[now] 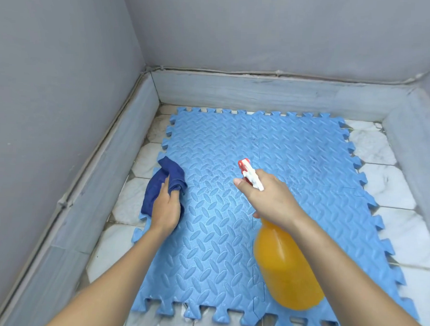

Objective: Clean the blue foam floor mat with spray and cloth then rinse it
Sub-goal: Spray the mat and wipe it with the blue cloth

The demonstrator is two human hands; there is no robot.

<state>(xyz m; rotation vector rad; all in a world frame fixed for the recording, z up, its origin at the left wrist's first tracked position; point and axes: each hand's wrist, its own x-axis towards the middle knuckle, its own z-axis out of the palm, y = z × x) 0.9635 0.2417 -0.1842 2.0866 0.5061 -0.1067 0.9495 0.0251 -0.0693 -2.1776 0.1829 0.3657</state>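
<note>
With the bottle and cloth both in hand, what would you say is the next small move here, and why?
Probably squeeze the trigger: the right hand grips the orange plastic spray bottle with its red-and-white nozzle aimed at the blue foam floor mat, while the left hand holds the dark blue cloth ready.

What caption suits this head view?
Right hand aims an orange spray bottle over the blue foam mat; left hand grips a dark blue cloth.
</note>
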